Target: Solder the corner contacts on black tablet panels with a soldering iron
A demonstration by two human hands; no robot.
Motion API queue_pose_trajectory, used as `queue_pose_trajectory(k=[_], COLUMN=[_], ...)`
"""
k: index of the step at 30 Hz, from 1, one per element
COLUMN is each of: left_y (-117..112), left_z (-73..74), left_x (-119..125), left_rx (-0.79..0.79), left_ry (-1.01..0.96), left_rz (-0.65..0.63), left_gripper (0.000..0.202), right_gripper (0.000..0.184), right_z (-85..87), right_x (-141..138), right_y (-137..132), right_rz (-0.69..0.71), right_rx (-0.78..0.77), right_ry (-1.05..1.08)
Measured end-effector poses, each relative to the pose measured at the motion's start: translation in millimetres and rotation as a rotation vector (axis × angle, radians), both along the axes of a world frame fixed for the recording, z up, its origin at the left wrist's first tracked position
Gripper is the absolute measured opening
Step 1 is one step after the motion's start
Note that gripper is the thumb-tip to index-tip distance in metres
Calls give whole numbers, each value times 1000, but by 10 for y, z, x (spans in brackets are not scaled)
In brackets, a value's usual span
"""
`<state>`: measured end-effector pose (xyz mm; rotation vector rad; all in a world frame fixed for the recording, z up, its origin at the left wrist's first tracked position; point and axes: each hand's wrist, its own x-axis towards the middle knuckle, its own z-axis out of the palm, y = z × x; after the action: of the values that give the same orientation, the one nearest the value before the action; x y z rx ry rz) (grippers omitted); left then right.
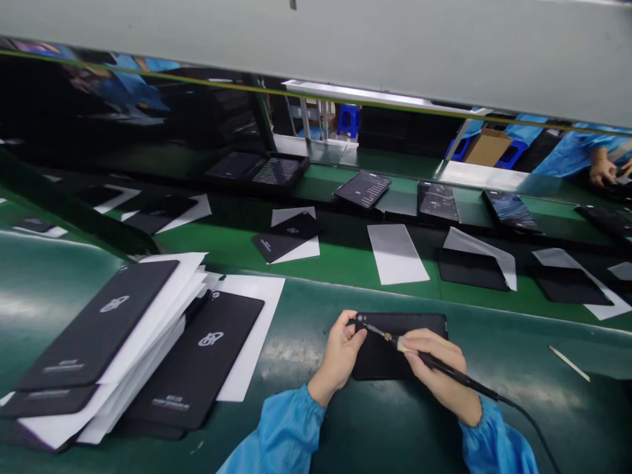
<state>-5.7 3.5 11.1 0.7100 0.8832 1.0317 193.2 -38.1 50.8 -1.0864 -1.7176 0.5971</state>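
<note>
A black tablet lies back up on the green bench in front of me. My left hand grips its left edge near the top corner, fingers curled. My right hand is closed round a thin black corded tool with a taped collar, held like a pen. The tool's metal tip touches the tablet's upper left corner beside my left thumb. Both my sleeves are blue.
A stack of black tablets with white sheets between them lies at the left. Beyond the bench, a green conveyor carries more tablets and white sheets. A thin pale stick lies at right. Another person's hand shows at far right.
</note>
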Motion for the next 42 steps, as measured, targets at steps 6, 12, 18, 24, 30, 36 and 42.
queue_pose_trajectory(k=[6,12,18,24,30,36,42], left_y=[-2,-9,-2,0,-9,-7,-10], left_z=[-3,62,91,64,25,-11,-18], left_x=[6,5,4,7,-1,-1,7], left_rx=[3,7,9,7,18,22,7], left_ry=[7,8,17,23,32,36,33], left_rz=[12,3,7,14,9,6,9], left_gripper=[35,33,31,31,31,31,30], right_gripper=[22,21,22,17,16,16,15], right_z=[18,11,13,50,117,132,185], right_x=[-61,-53,-20,-17,42,25,62], right_y=[26,48,74,86,117,212,287], right_rz=[48,55,73,101,108,131,163], right_rx=[-23,-37,-42,-64,-63,-71,-106], right_ry=[-1,-26,-48,-46,-66,-81,-101])
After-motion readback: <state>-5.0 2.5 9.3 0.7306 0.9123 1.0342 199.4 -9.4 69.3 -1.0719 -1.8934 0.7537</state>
